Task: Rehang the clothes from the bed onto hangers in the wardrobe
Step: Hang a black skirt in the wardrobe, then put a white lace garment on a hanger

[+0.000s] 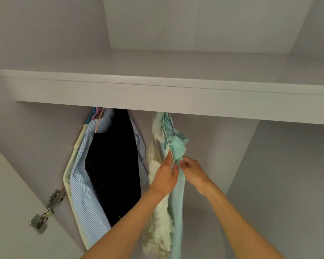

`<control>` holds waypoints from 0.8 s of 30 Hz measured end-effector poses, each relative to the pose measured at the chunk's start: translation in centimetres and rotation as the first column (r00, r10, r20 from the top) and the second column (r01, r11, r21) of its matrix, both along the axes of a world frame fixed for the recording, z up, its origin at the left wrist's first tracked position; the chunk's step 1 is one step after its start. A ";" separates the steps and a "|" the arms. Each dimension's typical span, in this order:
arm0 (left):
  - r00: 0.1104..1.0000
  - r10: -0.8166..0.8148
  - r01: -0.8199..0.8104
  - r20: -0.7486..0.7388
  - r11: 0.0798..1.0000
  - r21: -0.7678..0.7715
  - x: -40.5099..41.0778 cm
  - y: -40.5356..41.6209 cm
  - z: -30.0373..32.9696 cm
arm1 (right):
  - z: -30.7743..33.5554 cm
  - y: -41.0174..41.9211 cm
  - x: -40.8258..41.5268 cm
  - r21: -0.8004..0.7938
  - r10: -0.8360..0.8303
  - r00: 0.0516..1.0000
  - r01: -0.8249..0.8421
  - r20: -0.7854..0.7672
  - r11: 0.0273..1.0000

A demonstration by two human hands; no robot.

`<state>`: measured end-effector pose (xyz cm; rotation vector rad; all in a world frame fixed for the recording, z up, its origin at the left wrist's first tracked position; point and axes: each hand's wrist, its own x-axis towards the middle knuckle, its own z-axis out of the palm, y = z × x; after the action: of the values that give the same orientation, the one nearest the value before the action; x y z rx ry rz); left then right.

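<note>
While both hands pinch the mint-green garment (177,195), left hand (165,179) and right hand (192,171) bunching its fabric below the wardrobe shelf (157,94), it already hangs beside a cream lace piece (157,217); straightening seems underway, then release.

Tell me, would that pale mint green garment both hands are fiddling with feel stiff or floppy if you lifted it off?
Probably floppy: the pale mint green garment bunches into soft folds where the left hand and right hand pinch it. Likely light, since it hangs in a thin, limp strip. It may slip off its hanger easily, though that top is hidden under the white shelf.
</note>
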<state>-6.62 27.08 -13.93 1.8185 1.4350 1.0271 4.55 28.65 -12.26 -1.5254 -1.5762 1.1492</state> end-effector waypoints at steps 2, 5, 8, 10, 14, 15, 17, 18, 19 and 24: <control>0.999 -0.003 0.002 -0.037 1.000 -0.016 -0.3 -0.4 0.3 | 0.1 -0.5 -0.7 0.046 0.007 0.999 -0.008 0.033 0.999; 0.992 -0.011 0.007 -0.123 0.999 -0.032 -0.8 -0.8 1.0 | -0.1 -1.3 -1.5 0.078 0.025 1.000 -0.026 0.014 0.997; 0.990 -0.039 0.030 -0.134 0.997 -0.067 -0.9 -0.8 1.2 | 0.1 -1.9 -1.5 0.075 0.027 0.999 -0.024 -0.045 0.997; 0.992 -0.038 0.027 -0.120 0.995 -0.096 -1.4 -0.8 1.1 | 0.2 -2.3 -1.1 0.061 0.055 0.996 -0.050 -0.072 0.997; 0.991 -0.014 0.005 -0.130 0.998 -0.070 -3.0 -2.1 1.3 | -0.1 -3.3 -0.4 0.101 0.153 0.988 -0.154 0.016 0.983; 0.987 -0.020 0.013 -0.161 0.999 -0.039 -3.4 -2.8 1.3 | -0.3 -3.8 -0.3 0.119 0.158 0.986 -0.164 0.058 0.979; 0.957 0.012 -0.006 -0.290 1.000 0.020 -4.2 -4.4 1.1 | -0.7 -5.0 -0.1 0.180 0.146 0.975 -0.176 0.170 0.968; 0.927 0.058 -0.041 -0.372 0.998 0.054 -4.7 -5.3 0.9 | -0.8 -5.7 0.0 0.240 0.141 0.960 -0.200 0.243 0.950; 0.888 0.116 -0.080 -0.444 0.992 0.098 -5.1 -6.3 0.5 | -0.8 -6.5 0.1 0.299 0.135 0.936 -0.237 0.325 0.924; 0.743 0.290 -0.206 -0.603 0.957 0.206 -7.5 -13.3 -1.9 | -1.1 -10.6 -0.1 0.400 0.129 0.787 -0.439 0.604 0.805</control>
<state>-14.13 13.75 -15.81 2.2361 2.0978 0.6461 4.47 18.08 -13.41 -1.3066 -2.3557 0.3301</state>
